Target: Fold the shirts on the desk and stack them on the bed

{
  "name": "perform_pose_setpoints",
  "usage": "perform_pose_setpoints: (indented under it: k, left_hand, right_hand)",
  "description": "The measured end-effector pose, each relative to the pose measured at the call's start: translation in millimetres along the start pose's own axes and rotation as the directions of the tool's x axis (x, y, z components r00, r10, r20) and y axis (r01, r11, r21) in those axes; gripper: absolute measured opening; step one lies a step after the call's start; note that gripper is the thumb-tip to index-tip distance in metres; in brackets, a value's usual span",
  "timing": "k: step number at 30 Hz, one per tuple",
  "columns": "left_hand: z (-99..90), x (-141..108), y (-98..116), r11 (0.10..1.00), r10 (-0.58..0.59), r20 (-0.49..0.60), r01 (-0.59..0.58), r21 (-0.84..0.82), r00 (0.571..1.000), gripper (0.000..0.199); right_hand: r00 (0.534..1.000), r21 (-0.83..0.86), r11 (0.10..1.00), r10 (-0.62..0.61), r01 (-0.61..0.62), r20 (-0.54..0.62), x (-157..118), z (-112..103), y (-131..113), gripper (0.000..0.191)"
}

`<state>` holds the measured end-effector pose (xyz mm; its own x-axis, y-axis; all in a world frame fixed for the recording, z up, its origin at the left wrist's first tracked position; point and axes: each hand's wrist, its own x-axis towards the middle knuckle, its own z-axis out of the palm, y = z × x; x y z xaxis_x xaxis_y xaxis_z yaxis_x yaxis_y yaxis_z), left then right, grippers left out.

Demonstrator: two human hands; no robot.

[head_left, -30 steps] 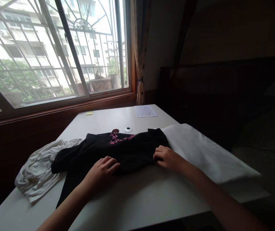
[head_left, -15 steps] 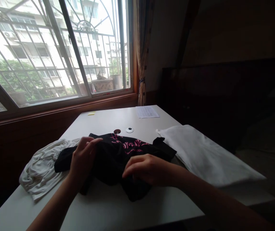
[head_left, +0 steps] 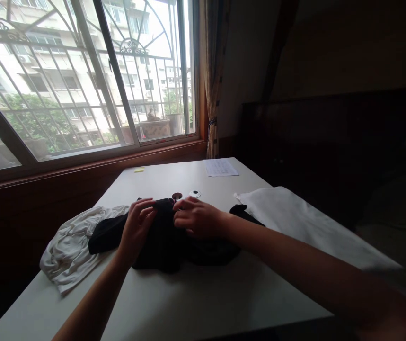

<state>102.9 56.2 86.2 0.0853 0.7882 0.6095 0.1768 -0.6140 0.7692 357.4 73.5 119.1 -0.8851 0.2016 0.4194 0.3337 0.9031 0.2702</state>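
Note:
A black T-shirt point(head_left: 163, 246) lies bunched on the white table, its pink lettering now almost wholly covered. My left hand point(head_left: 139, 225) pinches the cloth near its far left edge, fingers bent over it. Close by on the right, my right hand point(head_left: 198, 218) has its fingers closed on the shirt's far edge; the fingertips are partly hidden. To the left, a crumpled white garment point(head_left: 77, 246) touches the dark sleeve of the shirt. A white cloth point(head_left: 288, 213) is spread flat along the table's right side.
The white table point(head_left: 142, 308) stands below a barred window point(head_left: 82, 85). Printed paper point(head_left: 221, 167) and a yellow sticky note point(head_left: 139, 170) lie at its far end. A round hole point(head_left: 177, 196) and its white cap point(head_left: 195, 193) are just beyond the shirt. A curtain point(head_left: 214, 80) hangs by the window.
My right hand has moved away from me and a little left, from the near part of the shirt to its far edge. Cloth has been folded over the pink lettering. My left hand stays at the shirt.

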Motion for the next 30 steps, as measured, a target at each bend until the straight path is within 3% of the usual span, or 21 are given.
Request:
perform_pose_setpoints:
  k: [2, 4, 6, 8, 10, 12, 14, 16, 19, 22, 24, 27, 30]
  left_hand:
    - [0.2, -8, 0, 0.995, 0.080, -0.088, -0.074, 0.074, 0.993, 0.022]
    - [1.7, -16, 7, 0.942, 0.234, -0.082, -0.206, 0.263, 0.969, 0.018]
    - [7.9, -24, 17, 0.843, 0.364, 0.066, -0.359, 0.400, 0.929, 0.020]
    - [21.4, -32, 28, 0.758, 0.405, 0.317, -0.509, 0.408, 0.858, 0.028]
    - [42.1, -38, 36, 0.714, 0.331, 0.554, -0.587, 0.382, 0.764, 0.044]
    - [66.6, -40, 39, 0.703, 0.199, 0.679, -0.586, 0.404, 0.707, 0.062]
    - [90.3, -37, 37, 0.703, 0.082, 0.701, -0.540, 0.463, 0.708, 0.074]
    - [108.5, -29, 31, 0.695, -0.003, 0.674, -0.483, 0.533, 0.739, 0.077]
    - [118.7, -15, 23, 0.652, -0.151, 0.600, -0.377, 0.658, 0.785, 0.062]
    - [104.9, -6, 20, 0.570, -0.237, 0.512, -0.309, 0.761, 0.825, 0.039]
    - [82.1, -1, 21, 0.532, -0.207, 0.432, -0.270, 0.803, 0.878, 0.031]
    - [32.8, 15, 30, 0.556, -0.046, 0.279, -0.207, 0.805, 0.959, 0.027]
    - [-14.9, 43, 49, 0.595, 0.164, 0.156, -0.224, 0.772, 0.974, 0.022]
  right_hand:
    - [0.975, 0.073, 0.975, 0.215, -0.211, -0.061, 0, 6, 20, 0.009]
    - [0.910, 0.120, 0.913, 0.401, -0.389, -0.103, 0, 10, 38, 0.006]
    - [0.849, 0.127, 0.852, 0.520, -0.509, -0.089, 2, 12, 51, 0.007]
    - [0.806, 0.108, 0.804, 0.590, -0.584, -0.036, 6, 11, 55, 0.012]
    - [0.775, 0.075, 0.773, 0.631, -0.630, 0.016, 12, 8, 54, 0.017]
    - [0.752, 0.039, 0.751, 0.658, -0.660, 0.051, 19, 5, 50, 0.020]
    - [0.731, 0.021, 0.731, 0.679, -0.682, 0.069, 26, 1, 46, 0.021]
    - [0.708, 0.034, 0.708, 0.702, -0.705, 0.076, 31, -2, 46, 0.023]
    - [0.656, 0.071, 0.652, 0.752, -0.755, 0.064, 30, -8, 56, 0.025]
    - [0.578, 0.097, 0.574, 0.816, -0.813, 0.008, 11, -18, 75, 0.023]
    - [0.527, 0.150, 0.528, 0.848, -0.836, -0.050, -10, -24, 89, 0.020]
    - [0.500, 0.341, 0.498, 0.862, -0.797, -0.089, -42, -32, 97, 0.018]
    - [0.522, 0.629, 0.444, 0.850, -0.638, -0.070, -55, -44, 78, 0.022]
